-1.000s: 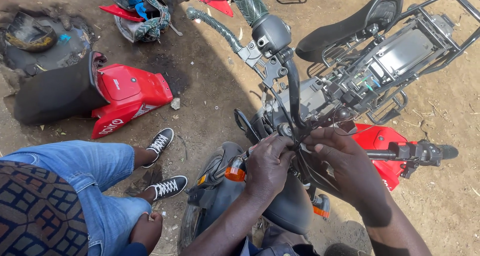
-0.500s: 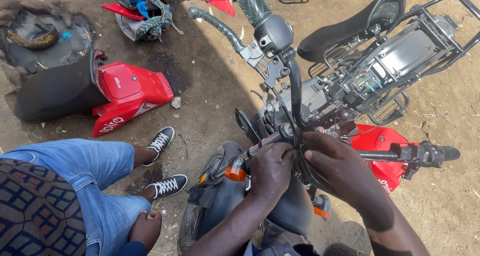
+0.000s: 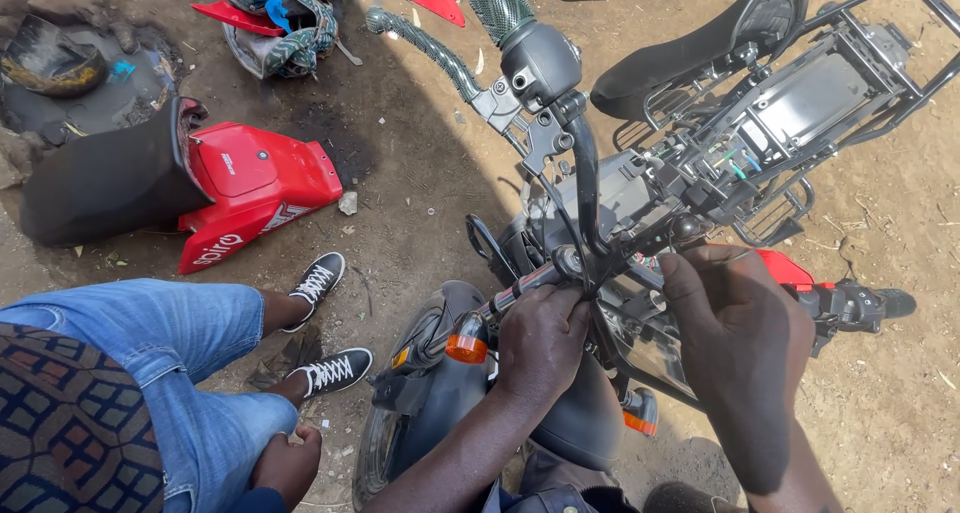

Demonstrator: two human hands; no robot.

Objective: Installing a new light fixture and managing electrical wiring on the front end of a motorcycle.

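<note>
Both hands have edged slightly closer together over the front of the stripped motorcycle [image 3: 640, 203] since the earlier frame, with little else changed. At lower centre of the frame the left hand [image 3: 540, 348] has its fingers curled shut around a bundle of black cables [image 3: 585, 228] just above the orange turn signal [image 3: 466, 349]. To its right, the right hand [image 3: 735, 338] pinches the same cables, fingers bent and closed on them near the steering column. The cables rise from between the hands toward the handlebar [image 3: 470, 73] at upper centre. A black seat [image 3: 700, 43] sits at upper right. At lower left another person crouches in blue jeans [image 3: 150, 353] and black sneakers [image 3: 335, 371]. A red body panel [image 3: 255, 188] lies on the dirt at left.
</note>
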